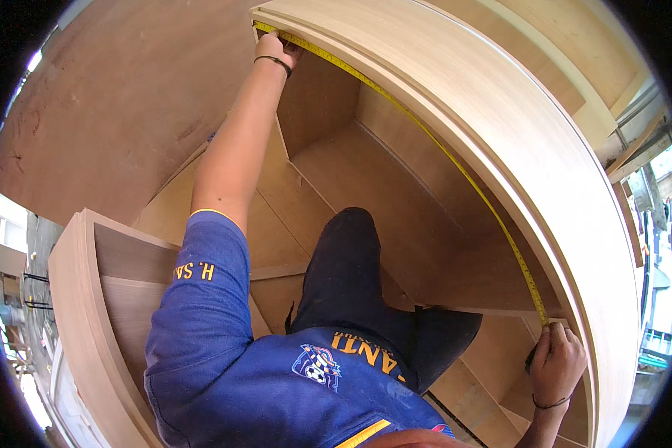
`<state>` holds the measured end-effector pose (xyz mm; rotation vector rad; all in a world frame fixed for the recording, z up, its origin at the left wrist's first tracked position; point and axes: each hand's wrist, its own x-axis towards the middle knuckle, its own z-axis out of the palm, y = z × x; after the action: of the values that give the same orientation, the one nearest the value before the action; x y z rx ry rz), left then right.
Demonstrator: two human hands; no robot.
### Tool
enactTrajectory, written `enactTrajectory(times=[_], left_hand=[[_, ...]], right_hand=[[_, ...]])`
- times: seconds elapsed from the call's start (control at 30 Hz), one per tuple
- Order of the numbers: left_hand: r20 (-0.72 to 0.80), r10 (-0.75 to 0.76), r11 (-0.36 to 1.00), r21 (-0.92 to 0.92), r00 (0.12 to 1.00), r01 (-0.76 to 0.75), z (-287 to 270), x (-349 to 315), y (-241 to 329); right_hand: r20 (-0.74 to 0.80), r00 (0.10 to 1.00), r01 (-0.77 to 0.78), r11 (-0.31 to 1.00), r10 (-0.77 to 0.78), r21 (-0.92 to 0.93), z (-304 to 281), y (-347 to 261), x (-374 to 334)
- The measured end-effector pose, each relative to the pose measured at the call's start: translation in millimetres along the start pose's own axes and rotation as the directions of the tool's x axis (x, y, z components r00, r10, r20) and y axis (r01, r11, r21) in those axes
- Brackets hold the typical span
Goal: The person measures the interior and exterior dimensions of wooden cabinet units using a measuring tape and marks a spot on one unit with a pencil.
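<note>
Yellow tape measure [455, 168] stretched taut along the pale wooden panel's [515, 127] edge.

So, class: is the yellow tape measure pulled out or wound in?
Pulled out. The yellow tape measure stretches along the wooden panel's edge, from the left hand at the far corner to the right hand.

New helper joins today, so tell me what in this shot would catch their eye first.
A yellow tape measure stretches along the pale plywood cabinet edge, running upper middle to lower right. The left hand pins its far end at the top corner; the right hand holds the near end. A blue sleeve fills the lower foreground.
</note>
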<state>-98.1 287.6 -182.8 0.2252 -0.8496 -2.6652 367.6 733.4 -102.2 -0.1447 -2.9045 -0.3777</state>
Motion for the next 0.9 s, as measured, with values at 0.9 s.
enactTrajectory(times=[0.9], left_hand=[[-0.3,0.286,0.944,0.25,0.91,-0.215,46,-24,-5]], right_hand=[[-0.064,0.998,0.007,0.998,-0.011,-0.063,10,4,-1]])
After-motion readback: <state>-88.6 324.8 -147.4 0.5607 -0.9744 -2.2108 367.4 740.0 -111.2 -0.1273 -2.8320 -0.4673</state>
